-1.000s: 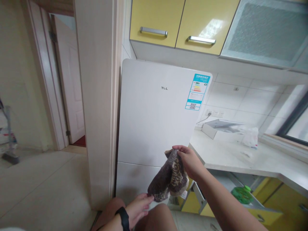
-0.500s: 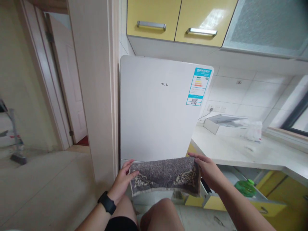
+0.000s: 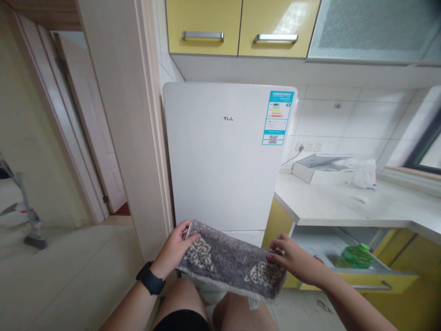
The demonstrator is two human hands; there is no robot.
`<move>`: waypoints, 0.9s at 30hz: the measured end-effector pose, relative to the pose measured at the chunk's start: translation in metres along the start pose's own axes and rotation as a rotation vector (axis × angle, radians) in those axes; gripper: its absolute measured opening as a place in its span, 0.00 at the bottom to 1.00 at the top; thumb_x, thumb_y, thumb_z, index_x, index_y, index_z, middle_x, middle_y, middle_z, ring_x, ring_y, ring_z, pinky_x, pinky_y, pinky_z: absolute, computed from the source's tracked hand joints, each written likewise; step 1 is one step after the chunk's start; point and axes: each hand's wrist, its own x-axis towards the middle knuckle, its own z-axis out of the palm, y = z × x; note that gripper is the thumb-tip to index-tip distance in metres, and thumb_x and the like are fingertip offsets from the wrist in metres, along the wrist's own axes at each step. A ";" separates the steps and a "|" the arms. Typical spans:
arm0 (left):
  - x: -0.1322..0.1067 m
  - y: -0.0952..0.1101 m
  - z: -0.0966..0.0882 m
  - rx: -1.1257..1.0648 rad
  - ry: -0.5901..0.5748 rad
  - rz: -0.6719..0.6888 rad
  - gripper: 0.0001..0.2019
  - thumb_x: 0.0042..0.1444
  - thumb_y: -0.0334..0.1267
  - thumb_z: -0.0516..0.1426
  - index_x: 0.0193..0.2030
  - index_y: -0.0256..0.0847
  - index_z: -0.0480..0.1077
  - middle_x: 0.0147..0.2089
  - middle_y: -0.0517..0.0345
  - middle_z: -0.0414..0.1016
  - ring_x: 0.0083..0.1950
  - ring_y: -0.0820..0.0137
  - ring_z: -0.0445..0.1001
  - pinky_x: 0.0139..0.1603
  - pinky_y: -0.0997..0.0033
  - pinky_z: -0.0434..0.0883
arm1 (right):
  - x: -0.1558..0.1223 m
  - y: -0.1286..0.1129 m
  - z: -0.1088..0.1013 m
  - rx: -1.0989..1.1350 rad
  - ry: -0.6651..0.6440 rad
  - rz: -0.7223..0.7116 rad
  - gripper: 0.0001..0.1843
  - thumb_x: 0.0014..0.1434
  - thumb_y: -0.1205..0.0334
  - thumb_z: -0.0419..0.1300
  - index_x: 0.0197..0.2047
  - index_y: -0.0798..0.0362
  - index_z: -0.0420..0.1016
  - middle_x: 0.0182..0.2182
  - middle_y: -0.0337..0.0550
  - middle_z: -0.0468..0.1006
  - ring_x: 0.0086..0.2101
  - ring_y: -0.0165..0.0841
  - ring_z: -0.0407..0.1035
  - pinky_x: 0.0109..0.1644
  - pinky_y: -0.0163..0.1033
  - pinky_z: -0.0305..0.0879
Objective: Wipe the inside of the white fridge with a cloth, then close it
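Observation:
A folded grey towel (image 3: 232, 262) with cream scroll patterns at both ends hangs between my hands, above my knees. It slopes down toward the right, and a small white label shows under its lower edge. My left hand (image 3: 181, 243) pinches the upper left corner, thumb on the front and fingers behind. On the right end, my right hand (image 3: 287, 257) grips the upper edge with its fingers curled; part of the grip is hidden. Behind the towel stands a white fridge (image 3: 220, 174) with a blue energy label at its upper right.
To the right, a white counter (image 3: 320, 202) carries an open white box (image 3: 317, 170) and a plastic bag (image 3: 364, 174). Below it, a pulled-out drawer (image 3: 372, 280) holds a green bottle (image 3: 356, 256). Yellow cabinets (image 3: 203, 18) hang overhead. A broom (image 3: 32, 230) stands at left.
The towel has tilted, its right end dropping and its left end rising. My right hand has moved down and curled over the towel's edge. The view has shifted slightly.

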 end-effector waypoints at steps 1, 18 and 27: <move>0.000 0.002 0.001 0.009 0.007 0.003 0.19 0.60 0.45 0.60 0.49 0.33 0.64 0.46 0.54 0.71 0.48 0.70 0.70 0.51 0.72 0.66 | -0.002 0.002 -0.001 0.066 -0.015 -0.008 0.24 0.62 0.43 0.55 0.43 0.57 0.74 0.49 0.53 0.66 0.49 0.40 0.62 0.57 0.42 0.55; -0.002 0.041 0.076 0.552 0.233 0.033 0.19 0.58 0.43 0.57 0.54 0.45 0.59 0.50 0.60 0.68 0.50 0.72 0.69 0.52 0.74 0.64 | 0.017 -0.076 0.059 1.536 0.326 0.286 0.30 0.54 0.43 0.66 0.51 0.53 0.64 0.37 0.44 0.71 0.31 0.31 0.66 0.31 0.35 0.61; -0.048 0.066 0.122 0.399 -0.297 0.148 0.32 0.58 0.32 0.54 0.68 0.51 0.49 0.67 0.63 0.57 0.67 0.75 0.58 0.69 0.80 0.52 | -0.004 -0.097 0.074 1.388 0.308 -0.089 0.31 0.57 0.56 0.67 0.58 0.59 0.62 0.53 0.53 0.69 0.50 0.38 0.67 0.57 0.44 0.64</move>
